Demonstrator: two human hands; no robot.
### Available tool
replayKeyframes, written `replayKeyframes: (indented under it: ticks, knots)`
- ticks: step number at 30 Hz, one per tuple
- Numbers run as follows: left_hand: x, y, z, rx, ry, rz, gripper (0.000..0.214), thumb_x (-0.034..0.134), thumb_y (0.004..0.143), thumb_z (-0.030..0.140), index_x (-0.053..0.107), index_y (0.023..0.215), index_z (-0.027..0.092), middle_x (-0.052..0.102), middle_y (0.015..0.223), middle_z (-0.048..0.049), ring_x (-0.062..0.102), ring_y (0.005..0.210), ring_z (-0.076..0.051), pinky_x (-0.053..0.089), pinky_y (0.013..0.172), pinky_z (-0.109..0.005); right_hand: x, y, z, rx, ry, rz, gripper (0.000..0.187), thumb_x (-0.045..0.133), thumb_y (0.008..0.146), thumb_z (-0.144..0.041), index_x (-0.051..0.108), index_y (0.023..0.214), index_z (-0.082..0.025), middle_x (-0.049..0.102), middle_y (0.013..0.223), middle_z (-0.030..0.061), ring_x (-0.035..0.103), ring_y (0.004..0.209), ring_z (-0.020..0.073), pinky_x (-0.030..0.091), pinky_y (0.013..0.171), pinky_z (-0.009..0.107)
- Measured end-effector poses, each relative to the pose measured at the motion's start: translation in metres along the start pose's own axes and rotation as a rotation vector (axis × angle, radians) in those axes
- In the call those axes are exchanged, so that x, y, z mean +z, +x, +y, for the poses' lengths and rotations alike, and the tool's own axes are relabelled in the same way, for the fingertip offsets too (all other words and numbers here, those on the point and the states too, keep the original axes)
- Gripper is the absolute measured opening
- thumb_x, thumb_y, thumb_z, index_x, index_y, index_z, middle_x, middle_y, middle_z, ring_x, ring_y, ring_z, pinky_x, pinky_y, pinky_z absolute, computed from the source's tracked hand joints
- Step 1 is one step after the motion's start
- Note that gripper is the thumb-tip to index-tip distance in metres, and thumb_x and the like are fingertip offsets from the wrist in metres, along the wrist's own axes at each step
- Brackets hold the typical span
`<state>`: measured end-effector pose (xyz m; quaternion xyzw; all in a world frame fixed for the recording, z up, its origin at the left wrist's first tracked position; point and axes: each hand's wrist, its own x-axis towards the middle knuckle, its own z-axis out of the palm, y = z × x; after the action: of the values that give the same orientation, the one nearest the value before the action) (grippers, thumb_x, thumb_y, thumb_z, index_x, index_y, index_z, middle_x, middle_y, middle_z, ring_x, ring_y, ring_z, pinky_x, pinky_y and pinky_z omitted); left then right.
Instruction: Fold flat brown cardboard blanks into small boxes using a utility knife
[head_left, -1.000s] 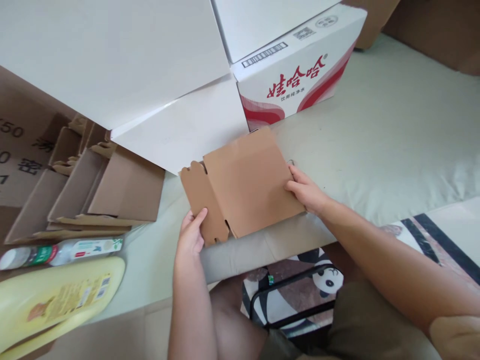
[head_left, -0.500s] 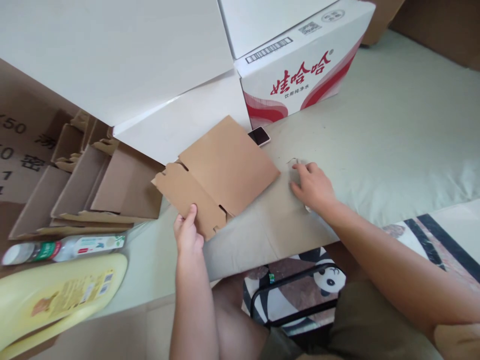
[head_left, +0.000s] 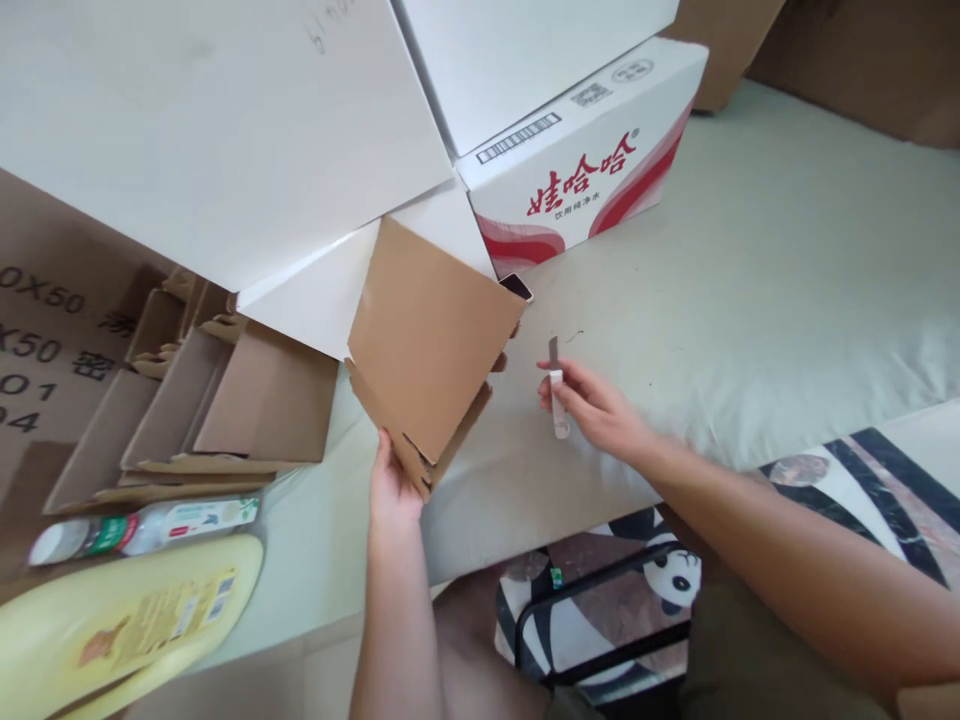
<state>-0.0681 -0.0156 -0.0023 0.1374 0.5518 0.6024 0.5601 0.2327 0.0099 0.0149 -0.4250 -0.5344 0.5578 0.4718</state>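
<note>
My left hand point(head_left: 395, 482) grips the lower edge of a small brown cardboard box point(head_left: 431, 335), which is tilted up with flaps folded along its lower side. In my right hand point(head_left: 589, 400) is a utility knife point(head_left: 557, 395) with a pale handle, held between thumb and fingers. Its blade is out and points away from me, just right of the box and apart from it. Behind the box's right corner lies a phone point(head_left: 517, 287), partly hidden.
White cartons point(head_left: 225, 120) and a red-and-white water carton point(head_left: 585, 190) stand at the back. Folded cardboard boxes point(head_left: 262, 400) are stacked at left, near a clear bottle point(head_left: 150, 525) and a yellow jug point(head_left: 142, 620). A panda-patterned stool point(head_left: 592, 590) is below the covered surface point(head_left: 780, 280).
My left hand has turned and tilted the cardboard box upward. My right hand has lifted off the surface with the utility knife, which is now clearly visible. The view has shifted slightly.
</note>
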Motion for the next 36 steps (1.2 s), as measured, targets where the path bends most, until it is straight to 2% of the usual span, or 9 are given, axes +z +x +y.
replayKeyframes:
  ticks: [4, 7, 11, 15, 19, 22, 26, 30, 36]
  knots:
    - [0.012, -0.004, -0.005, 0.005, -0.017, -0.005, 0.039, 0.067, 0.081, 0.053, 0.067, 0.110, 0.027, 0.073, 0.113, -0.0040, 0.064, 0.116, -0.020, 0.057, 0.085, -0.029, 0.012, -0.010, -0.003, -0.002, 0.058, -0.134, 0.034, 0.041, 0.095, -0.040, 0.050, 0.123, -0.023, 0.064, 0.088, 0.0040, 0.065, 0.075, 0.0152, 0.053, 0.069, 0.032]
    - [0.021, -0.007, -0.007, 0.002, -0.008, 0.078, 0.034, 0.063, 0.085, 0.051, 0.069, 0.107, 0.025, 0.074, 0.106, -0.0034, 0.068, 0.104, -0.019, 0.058, 0.081, -0.029, 0.014, -0.012, -0.002, 0.007, 0.002, -0.159, 0.028, 0.041, 0.096, -0.037, 0.052, 0.117, -0.022, 0.065, 0.084, 0.0015, 0.063, 0.062, 0.0121, 0.049, 0.059, 0.028]
    - [0.029, -0.009, -0.011, 0.026, 0.019, 0.157, 0.030, 0.062, 0.087, 0.048, 0.070, 0.102, 0.023, 0.076, 0.095, -0.0038, 0.071, 0.087, -0.018, 0.059, 0.074, -0.028, 0.014, -0.008, 0.000, 0.068, -0.087, -0.110, 0.025, 0.040, 0.096, -0.035, 0.053, 0.113, -0.022, 0.066, 0.086, 0.0016, 0.064, 0.059, 0.0114, 0.046, 0.055, 0.026]
    - [0.027, -0.007, -0.016, 0.095, 0.060, 0.128, 0.034, 0.068, 0.082, 0.049, 0.068, 0.107, 0.026, 0.075, 0.099, -0.0018, 0.071, 0.087, -0.018, 0.058, 0.076, -0.029, 0.011, -0.002, -0.004, 0.147, -0.183, -0.031, 0.026, 0.039, 0.094, -0.032, 0.055, 0.111, -0.020, 0.067, 0.083, 0.0026, 0.061, 0.056, 0.0124, 0.045, 0.058, 0.029]
    - [0.024, -0.006, -0.019, 0.154, 0.132, 0.051, 0.039, 0.065, 0.084, 0.052, 0.065, 0.116, 0.029, 0.075, 0.104, -0.0016, 0.070, 0.101, -0.020, 0.056, 0.086, -0.031, 0.007, 0.001, -0.009, 0.129, -0.254, 0.035, 0.027, 0.038, 0.092, -0.037, 0.055, 0.079, -0.021, 0.062, 0.072, 0.0023, 0.058, 0.068, 0.0162, 0.041, 0.062, 0.029]
    - [0.030, -0.008, -0.018, 0.130, 0.053, 0.120, 0.034, 0.056, 0.091, 0.047, 0.065, 0.116, 0.025, 0.075, 0.105, -0.0031, 0.070, 0.099, -0.019, 0.055, 0.089, -0.033, 0.005, 0.000, -0.012, 0.159, -0.232, 0.084, 0.033, 0.034, 0.093, -0.039, 0.047, 0.068, -0.022, 0.053, 0.063, -0.0002, 0.053, 0.064, 0.0153, 0.037, 0.059, 0.028]
    - [0.041, -0.013, -0.015, 0.109, -0.031, 0.193, 0.028, 0.049, 0.096, 0.036, 0.066, 0.113, 0.022, 0.074, 0.108, -0.0032, 0.069, 0.094, -0.017, 0.056, 0.087, -0.032, 0.005, -0.004, -0.016, 0.127, -0.191, 0.092, 0.028, 0.043, 0.090, -0.039, 0.043, 0.067, -0.022, 0.052, 0.059, -0.0031, 0.050, 0.055, 0.0120, 0.036, 0.055, 0.026]
    - [0.043, -0.014, -0.015, 0.139, -0.019, 0.178, 0.025, 0.053, 0.094, 0.034, 0.068, 0.110, 0.022, 0.073, 0.109, -0.0037, 0.068, 0.097, -0.017, 0.055, 0.087, -0.032, 0.010, -0.006, -0.013, 0.172, -0.088, 0.012, 0.026, 0.045, 0.091, -0.034, 0.046, 0.068, -0.022, 0.060, 0.061, -0.0025, 0.056, 0.048, 0.0102, 0.042, 0.053, 0.024]
    - [0.044, -0.014, -0.020, 0.207, 0.001, 0.189, 0.018, 0.066, 0.086, 0.032, 0.069, 0.101, 0.024, 0.074, 0.101, -0.0012, 0.069, 0.087, -0.016, 0.057, 0.078, -0.030, 0.018, -0.003, -0.008, 0.334, 0.052, -0.006, 0.020, 0.047, 0.090, -0.032, 0.048, 0.073, -0.022, 0.063, 0.065, -0.0015, 0.062, 0.049, 0.0126, 0.046, 0.044, 0.024]
